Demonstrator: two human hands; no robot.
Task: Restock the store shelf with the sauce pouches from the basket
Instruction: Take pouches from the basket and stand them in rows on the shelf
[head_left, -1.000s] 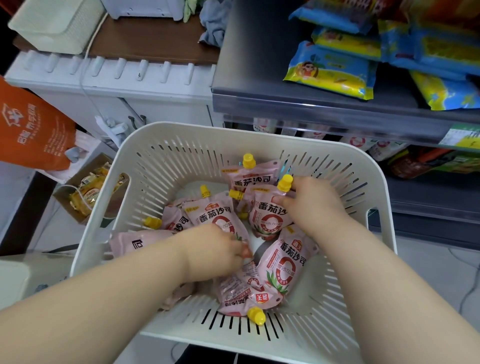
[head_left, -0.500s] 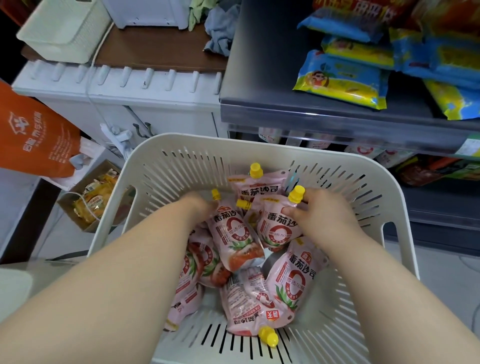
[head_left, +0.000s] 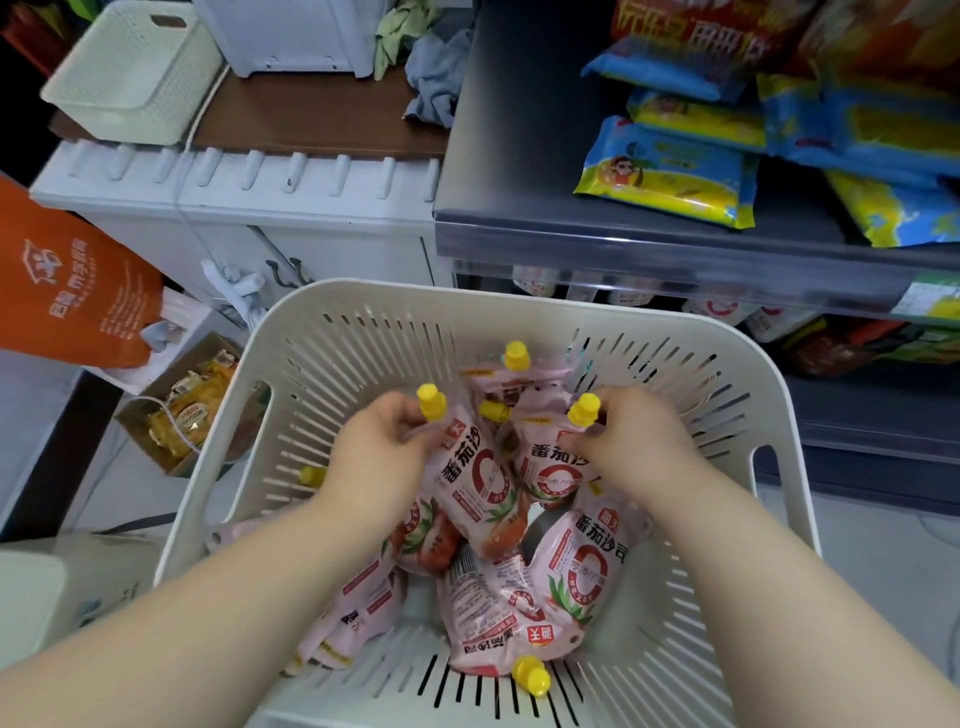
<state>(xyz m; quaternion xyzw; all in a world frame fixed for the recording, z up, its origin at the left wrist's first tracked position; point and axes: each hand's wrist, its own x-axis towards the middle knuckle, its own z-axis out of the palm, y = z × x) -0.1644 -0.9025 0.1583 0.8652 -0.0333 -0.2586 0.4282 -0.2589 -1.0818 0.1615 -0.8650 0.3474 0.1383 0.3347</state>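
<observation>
A white slotted basket (head_left: 769, 415) holds several pink tomato sauce pouches with yellow caps. My left hand (head_left: 379, 457) grips one pouch (head_left: 478, 493) near its yellow cap and holds it upright. My right hand (head_left: 634, 447) grips a second pouch (head_left: 550, 467) by its top corner next to its cap. More pouches (head_left: 582, 571) lie loose on the basket floor below both hands. The grey store shelf (head_left: 623, 244) stands behind the basket at the upper right, and a few pink pouches (head_left: 535, 280) show in the dim level under it.
Blue and yellow snack bags (head_left: 670, 171) lie on the upper shelf. At the left are a white cabinet (head_left: 234, 208), an orange bag (head_left: 67, 280) and a cardboard box of yellow packets (head_left: 192, 410). A cream basket (head_left: 135, 73) sits on a brown top.
My left hand moved from the lower left of the basket up to the middle and took hold of a pouch by its cap. My right hand kept its pouch. The view tilted upward.
</observation>
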